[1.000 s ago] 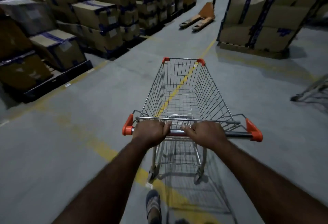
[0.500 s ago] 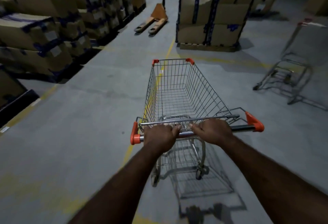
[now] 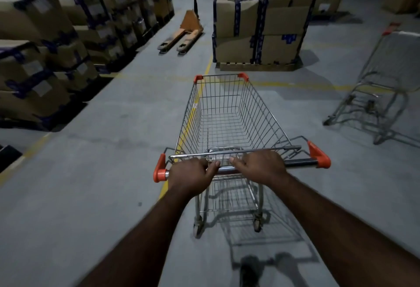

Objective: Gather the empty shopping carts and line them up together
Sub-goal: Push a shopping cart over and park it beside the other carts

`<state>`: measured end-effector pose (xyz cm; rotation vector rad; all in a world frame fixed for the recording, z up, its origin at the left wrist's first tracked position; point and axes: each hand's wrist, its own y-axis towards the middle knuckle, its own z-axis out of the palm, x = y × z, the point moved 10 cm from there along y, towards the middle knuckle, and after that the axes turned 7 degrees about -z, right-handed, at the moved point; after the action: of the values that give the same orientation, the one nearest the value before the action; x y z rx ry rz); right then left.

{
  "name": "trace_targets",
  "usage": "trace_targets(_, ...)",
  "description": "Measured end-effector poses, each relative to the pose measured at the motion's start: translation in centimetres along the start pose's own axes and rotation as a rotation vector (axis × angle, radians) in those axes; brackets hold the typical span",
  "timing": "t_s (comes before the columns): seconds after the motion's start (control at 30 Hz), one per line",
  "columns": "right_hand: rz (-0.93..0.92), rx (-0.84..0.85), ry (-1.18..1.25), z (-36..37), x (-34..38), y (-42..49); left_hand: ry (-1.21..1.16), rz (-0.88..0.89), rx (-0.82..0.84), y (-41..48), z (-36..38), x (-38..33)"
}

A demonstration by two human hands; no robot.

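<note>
Chrome tubing capped in orange plastic forms the handle (image 3: 300, 162), and the left hand (image 3: 193, 176) and right hand (image 3: 259, 166) both curl round it from above, close together toward its left end. Just ahead of them the shopping cart (image 3: 221, 86), an empty tapering basket of thin wire grid, stands on the smooth grey floor (image 3: 102, 173). Forward and well to the right of the hands a second cart (image 3: 386, 77), blurred, stands alone, so I judge the gathering barely begun, with nothing lined up yet.

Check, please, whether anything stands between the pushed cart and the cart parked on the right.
Nothing visible does: bare floor separates the pushed cart from the parked cart; the stacked boxes stand off that path.
</note>
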<state>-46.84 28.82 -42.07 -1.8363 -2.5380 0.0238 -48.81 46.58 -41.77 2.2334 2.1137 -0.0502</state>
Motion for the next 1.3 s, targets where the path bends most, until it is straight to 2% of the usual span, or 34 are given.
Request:
trace_targets(0.47,-0.145,0.030,0.026,-1.2,-11.8,18.4,0.033,-0.105,-0.022,20.7,0.6,-5.0)
trace_targets(0.73,-0.202,0.002,0.024,-0.8,-19.3,32.6,0.109,-0.195,-0.148,34.1,0.6,-7.2)
trace_targets(1.1,-0.270,0.070,0.044,-1.0,-26.6,50.7,0.079,-0.286,-0.102,52.0,0.9,-8.1)
trace_targets(1.3,-0.313,0.046,0.026,-1.3,-29.8,60.3,0.080,-0.347,-0.092,61.5,1.2,-7.8)
